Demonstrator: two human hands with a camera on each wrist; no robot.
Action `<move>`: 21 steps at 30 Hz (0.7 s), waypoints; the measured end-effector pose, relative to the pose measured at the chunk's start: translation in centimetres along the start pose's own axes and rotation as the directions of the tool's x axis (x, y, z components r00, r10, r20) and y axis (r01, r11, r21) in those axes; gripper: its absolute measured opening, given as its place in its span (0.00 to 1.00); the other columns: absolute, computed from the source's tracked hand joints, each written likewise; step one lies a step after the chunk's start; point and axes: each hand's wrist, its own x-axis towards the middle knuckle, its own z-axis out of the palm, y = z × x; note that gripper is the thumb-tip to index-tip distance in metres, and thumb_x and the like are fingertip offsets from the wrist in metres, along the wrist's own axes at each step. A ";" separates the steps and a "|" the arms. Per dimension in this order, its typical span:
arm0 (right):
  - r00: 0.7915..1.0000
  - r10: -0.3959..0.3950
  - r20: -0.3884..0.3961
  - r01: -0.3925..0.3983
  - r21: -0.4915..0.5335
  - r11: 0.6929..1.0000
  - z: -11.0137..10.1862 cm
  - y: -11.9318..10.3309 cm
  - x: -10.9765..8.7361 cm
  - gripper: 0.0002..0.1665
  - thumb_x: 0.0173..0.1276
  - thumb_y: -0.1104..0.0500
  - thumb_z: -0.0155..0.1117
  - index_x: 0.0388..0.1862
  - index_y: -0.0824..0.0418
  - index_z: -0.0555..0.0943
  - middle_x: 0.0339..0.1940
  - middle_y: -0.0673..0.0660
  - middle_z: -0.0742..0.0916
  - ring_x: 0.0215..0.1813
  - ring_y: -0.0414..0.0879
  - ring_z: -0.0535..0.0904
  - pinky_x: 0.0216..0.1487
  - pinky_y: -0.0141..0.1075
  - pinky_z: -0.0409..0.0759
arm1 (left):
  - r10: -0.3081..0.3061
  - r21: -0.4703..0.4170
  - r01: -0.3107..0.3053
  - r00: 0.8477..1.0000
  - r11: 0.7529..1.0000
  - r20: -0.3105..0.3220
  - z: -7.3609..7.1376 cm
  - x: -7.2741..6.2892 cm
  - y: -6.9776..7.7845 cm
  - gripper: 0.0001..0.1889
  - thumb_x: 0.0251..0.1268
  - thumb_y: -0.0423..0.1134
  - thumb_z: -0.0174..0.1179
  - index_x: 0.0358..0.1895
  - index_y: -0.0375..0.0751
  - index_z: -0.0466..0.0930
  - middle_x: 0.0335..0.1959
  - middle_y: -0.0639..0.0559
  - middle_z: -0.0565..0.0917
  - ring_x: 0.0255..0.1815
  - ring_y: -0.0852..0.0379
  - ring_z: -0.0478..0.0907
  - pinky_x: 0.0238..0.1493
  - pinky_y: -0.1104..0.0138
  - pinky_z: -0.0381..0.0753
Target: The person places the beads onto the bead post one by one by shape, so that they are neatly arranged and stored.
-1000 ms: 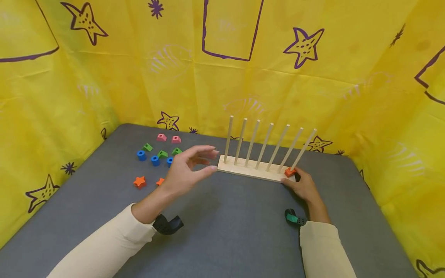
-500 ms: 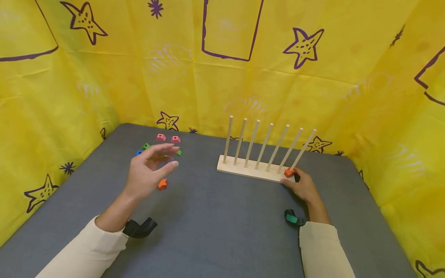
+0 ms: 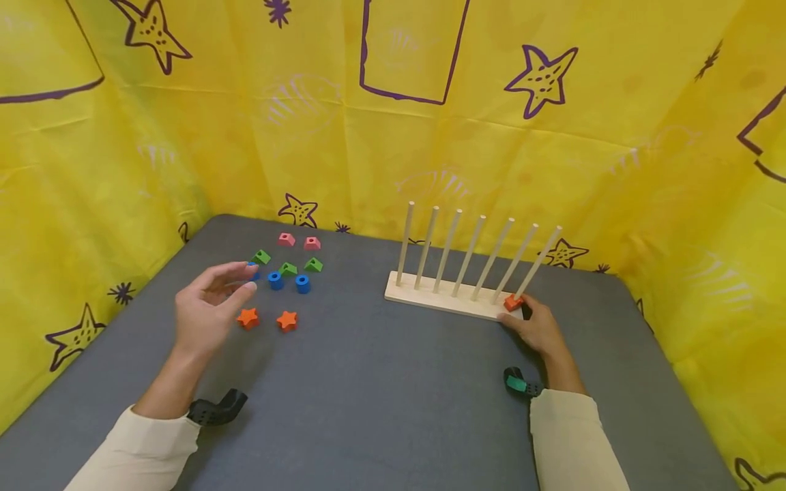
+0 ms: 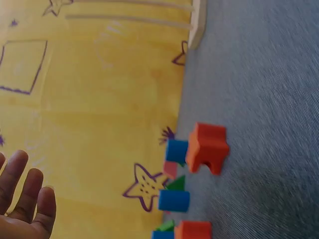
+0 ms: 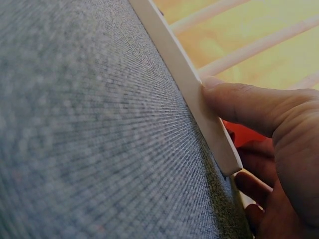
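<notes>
Evidently early, I judge — head view: one orange star (image 3: 513, 303) seems threaded on the rightmost peg (image 3: 537, 262), six pegs (image 3: 469, 256) bare, ten loose pieces (image 3: 303, 286) remaining; my left hand (image 3: 205, 314) hovers relaxed, holding nothing. Left wrist: smooth blue cylinders (image 4: 174, 201) near a notched star block (image 4: 209, 143). Right wrist: my right hand (image 5: 294, 144) grips the pale, straight-edged wooden base (image 5: 178, 64) — ribbed grey cloth (image 5: 109, 129) beneath

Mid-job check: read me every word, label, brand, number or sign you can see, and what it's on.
None: no readable text in any current view.
Yellow backdrop: only drawings, such as starfish outlines; no lettering.
Wooden peg rack, orange stars, blue cylinders: no print visible.
Black wrist-worn devices: too small to tell whether they carry markings.
</notes>
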 end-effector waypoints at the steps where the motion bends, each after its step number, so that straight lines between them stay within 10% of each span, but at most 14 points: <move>1: 1.000 0.003 0.002 -0.003 -0.001 1.000 0.0 0.0 0.0 0.49 0.63 0.47 0.70 0.71 0.73 0.60 0.67 0.76 0.67 0.68 0.71 0.59 0.66 0.61 0.55 | -0.014 -0.016 0.014 1.000 1.000 -0.012 -0.2 -0.1 -0.3 0.17 0.56 0.17 0.63 0.50 0.22 0.78 0.43 0.44 0.85 0.41 0.55 0.81 0.43 0.73 0.78; 10: 1.000 0.021 0.022 -0.021 -0.006 1.000 -0.1 -0.6 -0.1 0.50 0.63 0.46 0.69 0.72 0.72 0.59 0.68 0.76 0.65 0.69 0.71 0.57 0.66 0.61 0.54 | -0.236 -0.201 0.211 0.966 0.956 -0.105 -1.2 -1.0 -3.1 0.15 0.56 0.16 0.62 0.49 0.19 0.77 0.40 0.46 0.86 0.42 0.56 0.82 0.43 0.74 0.78; 21: 1.000 0.005 0.012 -0.004 -0.013 1.000 0.0 -0.3 0.0 0.49 0.63 0.47 0.69 0.71 0.74 0.59 0.68 0.77 0.65 0.68 0.71 0.58 0.66 0.62 0.54 | -0.343 -0.013 0.343 0.933 0.939 -0.113 -2.4 -1.8 -7.0 0.17 0.58 0.25 0.66 0.52 0.28 0.80 0.41 0.52 0.86 0.41 0.63 0.81 0.38 0.77 0.78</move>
